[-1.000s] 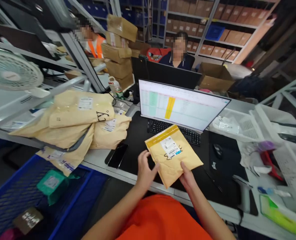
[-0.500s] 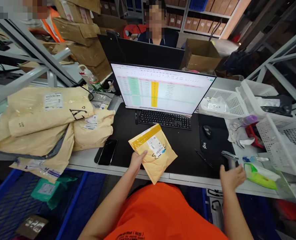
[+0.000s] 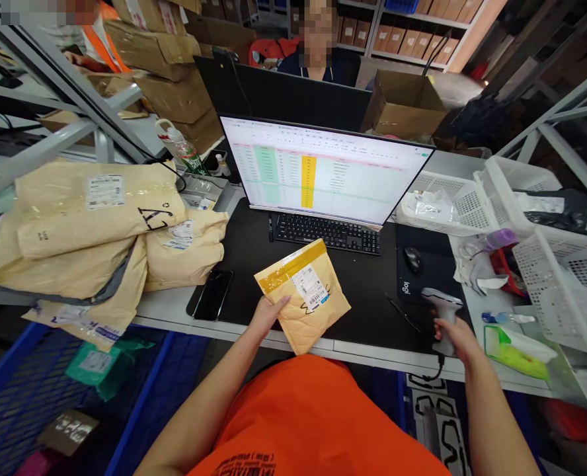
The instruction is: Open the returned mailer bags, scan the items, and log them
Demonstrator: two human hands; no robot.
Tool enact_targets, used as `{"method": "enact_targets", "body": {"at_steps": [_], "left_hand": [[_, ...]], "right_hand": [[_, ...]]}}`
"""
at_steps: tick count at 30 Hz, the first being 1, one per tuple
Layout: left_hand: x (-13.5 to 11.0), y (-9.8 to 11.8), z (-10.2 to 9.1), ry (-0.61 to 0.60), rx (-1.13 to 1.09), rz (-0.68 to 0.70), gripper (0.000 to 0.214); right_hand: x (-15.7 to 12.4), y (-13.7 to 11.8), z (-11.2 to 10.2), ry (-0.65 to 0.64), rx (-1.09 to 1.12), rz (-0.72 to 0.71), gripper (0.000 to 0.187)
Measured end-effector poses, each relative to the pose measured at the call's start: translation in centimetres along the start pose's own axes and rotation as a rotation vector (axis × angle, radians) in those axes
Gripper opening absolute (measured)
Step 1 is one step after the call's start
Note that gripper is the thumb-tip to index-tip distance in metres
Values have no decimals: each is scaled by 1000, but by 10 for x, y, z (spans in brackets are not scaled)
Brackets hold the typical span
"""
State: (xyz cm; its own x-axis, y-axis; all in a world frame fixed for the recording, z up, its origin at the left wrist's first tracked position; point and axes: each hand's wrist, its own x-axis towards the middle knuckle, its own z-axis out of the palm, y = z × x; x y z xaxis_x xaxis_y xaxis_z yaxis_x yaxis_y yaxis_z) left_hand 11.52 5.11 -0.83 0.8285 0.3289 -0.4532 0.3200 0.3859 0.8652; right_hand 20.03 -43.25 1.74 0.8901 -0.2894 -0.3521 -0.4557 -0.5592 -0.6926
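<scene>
My left hand (image 3: pixel 268 312) grips the lower left edge of a yellow padded envelope (image 3: pixel 304 297) with a white barcode label, held over the black desk mat (image 3: pixel 363 291) in front of the keyboard (image 3: pixel 326 233). My right hand (image 3: pixel 455 337) is closed around the handle of a grey barcode scanner (image 3: pixel 441 311) at the mat's right end, its head lifted and turned left toward the envelope.
A monitor (image 3: pixel 323 173) shows a spreadsheet. A black phone (image 3: pixel 213 295) and a pile of large yellow mailers (image 3: pixel 90 231) lie to the left. A mouse (image 3: pixel 412 259), white baskets (image 3: pixel 546 264) and a green item (image 3: pixel 514 347) sit right. Blue bins (image 3: pixel 50 396) stand below. Two people work behind.
My right hand let go of the envelope, reached right and took hold of the scanner, lifting it. The left hand kept the envelope over the mat.
</scene>
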Motion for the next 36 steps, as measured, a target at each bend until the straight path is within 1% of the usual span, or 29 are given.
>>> {"method": "enact_targets", "body": {"at_steps": [2,3,4,5,7,8,10,12,15,17,19,20,21,23,24,26,29,31,33,36], "left_hand": [[-1,-2,0,21,-8,7,69],[-2,-2,1,26,-10,9,69],[-2,-3,2,31,-11,11,68],[-3,-3,3,32,-10,12,68],[-4,-3,4,30,-6,16,67],[-5,-3,5,28,-3,19,67],[-7,-2,6,27,2,22,67],[-8,-2,7,29,0,26,67],[-9,-2,4,13,5,29,68],[-5,-1,1,4,30,44,67],[1,4,-3,22,45,88,64],[6,7,-4,35,45,122,64],[11,10,-5,45,44,164,63],[20,18,-4,47,67,253,58],[23,22,-3,45,101,292,54],[28,27,0,58,181,346,45],[30,32,3,103,262,360,37],[29,34,2,118,299,355,35],[29,34,-1,122,328,345,34],[29,27,-5,112,342,314,36]], "right_hand": [[-35,-27,29,-186,53,-8,42],[-55,-42,45,-329,82,-15,47],[-73,-58,62,-438,81,-24,45],[-90,-74,77,-506,55,-41,43],[-116,-101,103,-603,5,-90,37],[-123,-111,112,-623,-21,-115,35],[-131,-125,122,-634,-56,-162,31],[-130,-129,124,-633,-64,-194,30],[-124,-122,118,-627,-13,-178,36],[-117,-112,107,-560,44,-115,43],[-111,-100,93,-459,93,-36,50],[-108,-95,86,-435,111,-6,54],[-107,-91,80,-442,126,15,58],[-110,-88,73,-523,146,26,64],[-114,-90,74,-574,145,20,65],[-123,-99,84,-638,116,-2,63],[-134,-116,106,-643,69,-34,49],[-136,-123,117,-648,60,-47,40],[-135,-125,122,-675,50,-61,36],[-130,-121,120,-710,42,-74,38]]}}
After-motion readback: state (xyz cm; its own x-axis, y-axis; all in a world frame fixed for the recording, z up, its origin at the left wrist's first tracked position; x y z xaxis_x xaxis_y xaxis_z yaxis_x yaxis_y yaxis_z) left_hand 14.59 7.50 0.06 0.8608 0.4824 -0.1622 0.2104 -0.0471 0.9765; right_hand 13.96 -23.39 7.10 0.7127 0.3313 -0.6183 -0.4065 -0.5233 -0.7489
